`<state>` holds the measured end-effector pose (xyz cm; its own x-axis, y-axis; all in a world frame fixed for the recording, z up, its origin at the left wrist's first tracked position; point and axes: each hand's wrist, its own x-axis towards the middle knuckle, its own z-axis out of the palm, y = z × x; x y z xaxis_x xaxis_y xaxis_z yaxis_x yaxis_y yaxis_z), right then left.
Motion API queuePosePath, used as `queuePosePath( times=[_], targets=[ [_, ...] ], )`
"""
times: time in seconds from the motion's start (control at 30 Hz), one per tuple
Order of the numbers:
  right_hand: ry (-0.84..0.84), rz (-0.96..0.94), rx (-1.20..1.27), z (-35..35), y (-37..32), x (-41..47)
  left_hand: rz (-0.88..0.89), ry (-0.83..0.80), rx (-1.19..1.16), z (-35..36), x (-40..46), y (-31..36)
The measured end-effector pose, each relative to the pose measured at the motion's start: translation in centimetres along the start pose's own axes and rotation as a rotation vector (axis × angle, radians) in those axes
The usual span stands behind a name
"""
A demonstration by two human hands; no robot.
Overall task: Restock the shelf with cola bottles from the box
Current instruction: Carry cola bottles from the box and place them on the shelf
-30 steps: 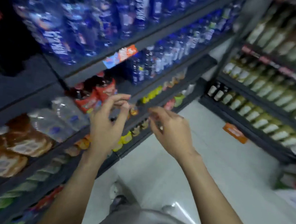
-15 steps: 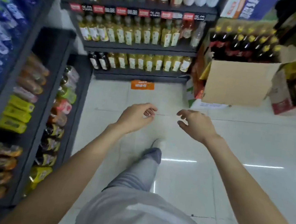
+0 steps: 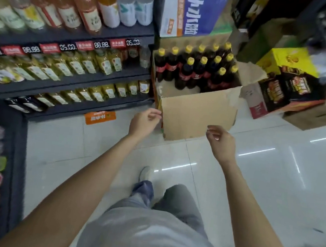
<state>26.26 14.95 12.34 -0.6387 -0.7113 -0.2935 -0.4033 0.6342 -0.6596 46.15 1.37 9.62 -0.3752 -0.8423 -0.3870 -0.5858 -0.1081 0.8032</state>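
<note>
a dark shelf unit (image 3: 106, 74) is standing to the left of the aisle, its rows filled with yellow-labelled drink bottles (image 3: 103, 64) and taller pale and orange bottles above, with red and black price tags (image 3: 85, 45) running along the shelf edges. an orange sign (image 3: 100, 117) is lying on the white tiled floor (image 3: 275, 179) at the shelf's foot. a second shelf (image 3: 15, 166) is running down the left edge with blurred packets on it. a blue and white carton (image 3: 194, 7) is sitting behind the open cardboard box (image 3: 198, 115), and a yellow and black carton (image 3: 287, 81) is resting to the box's right on more cardboard.

nothing is lying between the hands and the box; its near wall is facing the person and the right flap is hanging outward.

both bare arms are reaching forward over the person's grey trousers and shoe (image 3: 145, 173). the left hand (image 3: 144, 122) is hovering just beside the box's near left corner, fingers loosely curled and holding nothing. the right hand (image 3: 220, 142) is hovering in front of the box's near wall, fingers loosely bent, thumb and forefinger apart, also holding nothing. neither hand is plainly touching the cardboard.

the cola bottles (image 3: 196, 65) are standing upright in the far part of the box, dark with red labels and yellow caps, packed in rows; the near part of the box is showing bare cardboard.
</note>
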Motion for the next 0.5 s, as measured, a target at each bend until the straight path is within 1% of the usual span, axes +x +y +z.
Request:
queuePosePath(
  times=[0.1,0.23,0.33,0.5],
  targets=[
    [-0.015,0.033,0.019,-1.0,0.8,6.3,-0.055,-0.091,0.104,2.9,5.3,2.1],
    [-0.048,0.046,-0.007,-2.7,2.9,16.0,-0.087,-0.102,0.135,7.1,11.4,5.1],
    [-0.05,0.005,-0.071,-4.2,4.5,23.6,-0.135,-0.055,0.051,10.4,15.5,7.2],
    [-0.063,-0.185,-0.286,-5.5,6.1,34.6,-0.183,0.066,0.009,15.6,21.6,9.0]
  ],
)
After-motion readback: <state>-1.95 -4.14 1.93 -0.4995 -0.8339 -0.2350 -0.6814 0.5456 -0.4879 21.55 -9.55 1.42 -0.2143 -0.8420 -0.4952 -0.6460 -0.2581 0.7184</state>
